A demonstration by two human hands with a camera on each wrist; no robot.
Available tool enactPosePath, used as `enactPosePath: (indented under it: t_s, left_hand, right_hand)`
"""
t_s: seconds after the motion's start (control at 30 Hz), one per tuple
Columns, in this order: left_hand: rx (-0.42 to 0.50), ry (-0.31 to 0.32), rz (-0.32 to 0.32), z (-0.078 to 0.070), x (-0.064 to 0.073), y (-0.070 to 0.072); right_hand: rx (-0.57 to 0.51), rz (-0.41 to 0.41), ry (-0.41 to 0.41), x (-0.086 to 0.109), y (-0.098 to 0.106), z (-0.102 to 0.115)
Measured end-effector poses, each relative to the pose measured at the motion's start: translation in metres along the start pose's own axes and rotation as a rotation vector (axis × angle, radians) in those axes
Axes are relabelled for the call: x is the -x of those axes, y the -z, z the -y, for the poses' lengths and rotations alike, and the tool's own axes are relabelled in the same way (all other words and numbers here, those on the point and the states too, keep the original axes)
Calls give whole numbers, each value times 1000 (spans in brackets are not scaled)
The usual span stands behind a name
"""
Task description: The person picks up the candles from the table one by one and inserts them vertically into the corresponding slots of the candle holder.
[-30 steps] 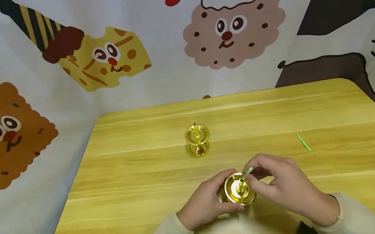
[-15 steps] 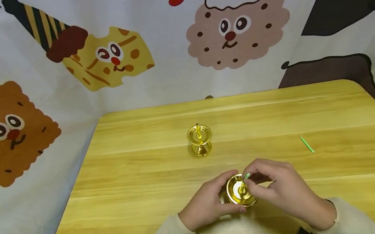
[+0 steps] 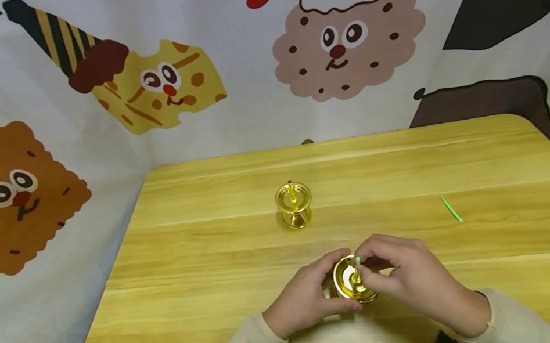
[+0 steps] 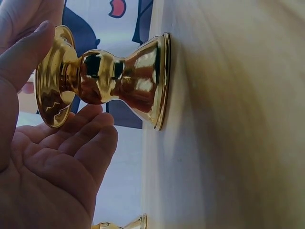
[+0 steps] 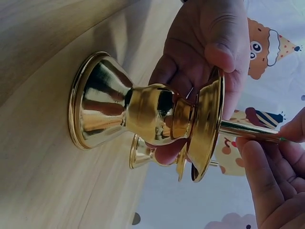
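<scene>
My left hand (image 3: 305, 293) holds a gold candle holder (image 3: 347, 278) by its dish rim, thumb on the near side and fingers round the far side. In the left wrist view the holder's flared base (image 4: 145, 81) stands upright on the table. My right hand (image 3: 418, 274) pinches a thin green candle (image 3: 358, 260) at the top of the holder's central tube (image 5: 248, 130). Only a small bit of the candle shows between the fingertips; how far it sits in the tube is hidden.
Behind the hands stands a second gold candle holder (image 3: 294, 204), its tube bare. Another thin green candle (image 3: 451, 209) lies on the wooden table (image 3: 195, 206) to the right. A white cloth printed with cartoon biscuits (image 3: 248, 128) hangs behind the table.
The right hand has moved slightly down and left. The green candle has gone from slanted to nearly upright at the tube, and less of it shows. The left hand keeps its hold.
</scene>
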State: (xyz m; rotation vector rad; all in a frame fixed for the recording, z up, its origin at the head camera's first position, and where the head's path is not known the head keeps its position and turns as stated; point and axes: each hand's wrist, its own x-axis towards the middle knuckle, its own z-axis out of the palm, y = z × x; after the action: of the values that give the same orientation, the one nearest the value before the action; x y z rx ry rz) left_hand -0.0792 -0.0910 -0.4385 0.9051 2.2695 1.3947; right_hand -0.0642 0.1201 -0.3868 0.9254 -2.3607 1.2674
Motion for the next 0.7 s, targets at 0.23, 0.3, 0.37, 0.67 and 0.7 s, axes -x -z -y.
enactPosePath:
  t_s: [0.23, 0.3, 0.37, 0.67, 0.7]
  left_hand:
    - [-17, 12, -2, -1, 0, -1]
    - [-19, 14, -2, -1, 0, -1]
    - [-16, 19, -3, 0, 0, -2]
    - [27, 24, 5, 2, -1, -5]
    - [25, 21, 3, 2, -1, -5]
  right_hand:
    - [31, -2, -16, 2, -1, -1]
    - [31, 2, -24, 3, -1, -1]
    - [31, 9, -32, 4, -1, -1]
    - [35, 25, -63, 6, 3, 0]
    - [34, 26, -60, 7, 4, 1]
